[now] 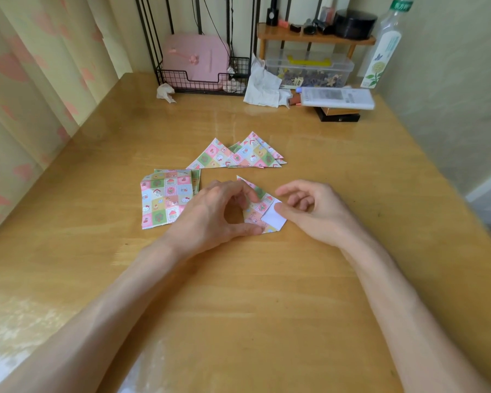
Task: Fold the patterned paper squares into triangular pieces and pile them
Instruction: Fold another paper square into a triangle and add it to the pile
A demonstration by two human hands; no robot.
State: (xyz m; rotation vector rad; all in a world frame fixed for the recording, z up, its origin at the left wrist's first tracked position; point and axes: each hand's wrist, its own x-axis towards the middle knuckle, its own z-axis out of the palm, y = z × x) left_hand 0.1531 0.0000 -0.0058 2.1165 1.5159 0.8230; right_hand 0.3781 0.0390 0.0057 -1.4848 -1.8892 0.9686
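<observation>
A patterned paper piece (260, 207), folded into a triangle, lies on the wooden table (267, 293) between my hands, with a small white corner flap (274, 218) turned up at its right. My left hand (213, 214) holds the piece down with thumb and fingertips curled onto its left edge. My right hand (315, 209) presses its thumb on the white flap, the other fingers loosely curled above. A stack of unfolded patterned squares (165, 198) lies just left of my left hand. Several folded triangles (238, 154) are piled behind.
At the back stand a black wire rack (201, 80) with a pink box (196, 58), crumpled tissues (262, 85), a clear plastic container (309, 68), a wooden shelf (315, 38) and a tall bottle (384, 46). A curtain (26, 95) hangs left; a wall runs right.
</observation>
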